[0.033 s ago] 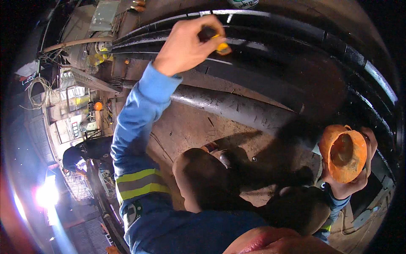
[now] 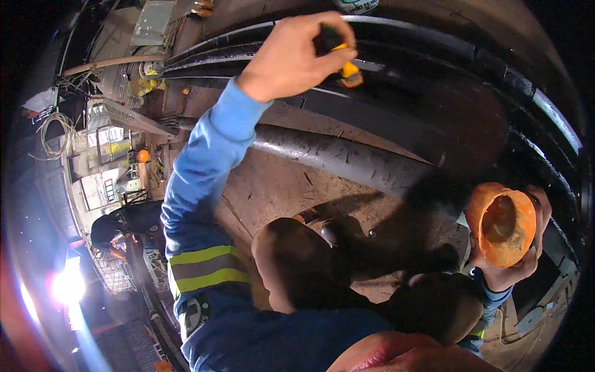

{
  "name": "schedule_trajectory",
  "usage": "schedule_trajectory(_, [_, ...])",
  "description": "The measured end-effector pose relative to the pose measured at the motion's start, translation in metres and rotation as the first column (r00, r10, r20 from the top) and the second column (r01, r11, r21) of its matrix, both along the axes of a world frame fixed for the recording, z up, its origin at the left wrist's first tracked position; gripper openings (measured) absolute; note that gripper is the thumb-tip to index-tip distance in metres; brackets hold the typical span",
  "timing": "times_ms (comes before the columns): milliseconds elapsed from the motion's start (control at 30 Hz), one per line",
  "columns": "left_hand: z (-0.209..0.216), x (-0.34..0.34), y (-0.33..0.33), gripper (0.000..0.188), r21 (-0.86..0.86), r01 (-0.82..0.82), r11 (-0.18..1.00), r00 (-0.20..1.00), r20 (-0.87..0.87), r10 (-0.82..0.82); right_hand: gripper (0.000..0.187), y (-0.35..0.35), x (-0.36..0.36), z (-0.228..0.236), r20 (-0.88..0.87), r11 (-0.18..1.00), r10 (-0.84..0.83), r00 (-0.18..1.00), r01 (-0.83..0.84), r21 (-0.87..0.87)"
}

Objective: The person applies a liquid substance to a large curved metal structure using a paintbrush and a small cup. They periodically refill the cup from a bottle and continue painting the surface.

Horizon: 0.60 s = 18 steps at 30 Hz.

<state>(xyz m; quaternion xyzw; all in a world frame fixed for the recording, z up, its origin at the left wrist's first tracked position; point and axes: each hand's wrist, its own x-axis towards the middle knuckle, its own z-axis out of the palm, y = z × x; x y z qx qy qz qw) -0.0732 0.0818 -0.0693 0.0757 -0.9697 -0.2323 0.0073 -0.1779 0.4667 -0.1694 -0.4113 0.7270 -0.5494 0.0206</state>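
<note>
My left hand (image 2: 297,56) is raised at the top middle, its thumb and fingers curled round a small yellow-handled tool (image 2: 351,73). The tool's orange-brown end points down, and the rest is hidden by my fingers, so its exact kind cannot be made out. It is over dark, glossy curved steel bars (image 2: 396,65); whether it touches them I cannot tell. At the right, my right hand (image 2: 527,260) grips an orange cup-like container (image 2: 477,223) from behind and below. The cup's open mouth faces up, with an orange-stained inside.
A thick dark pipe (image 2: 334,152) crosses in front of my knees (image 2: 291,260). A tin (image 2: 356,6) stands at the top edge. At the left, another person (image 2: 124,226) bends near a bright light (image 2: 68,287). A coiled cable (image 2: 56,130) hangs beyond.
My left hand has moved a little to the right and slightly up with the yellow-handled tool. The right hand and orange container have hardly moved.
</note>
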Motion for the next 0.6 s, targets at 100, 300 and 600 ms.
schedule_trajectory(100, [0.005, -0.031, 0.012, 0.016, 0.388, -0.127, 0.913, 0.989, -0.023, 0.147, 0.084, 0.001, 0.005, -0.003, 0.042, 0.998, -0.030, 0.999, 0.032, -0.054])
schedule_trajectory(300, [-0.010, -0.018, -0.008, 0.017, 0.501, -0.429, 0.752, 0.894, 0.119, 0.431, 0.086, 0.012, -0.002, -0.003, -0.028, 0.999, -0.052, 0.998, 0.052, -0.009])
schedule_trajectory(600, [0.011, -0.010, -0.005, 0.014, -0.309, -0.103, 0.945, 0.980, 0.131, 0.150, 0.080, 0.008, -0.003, -0.006, -0.002, 0.999, 0.017, 1.000, -0.017, -0.033])
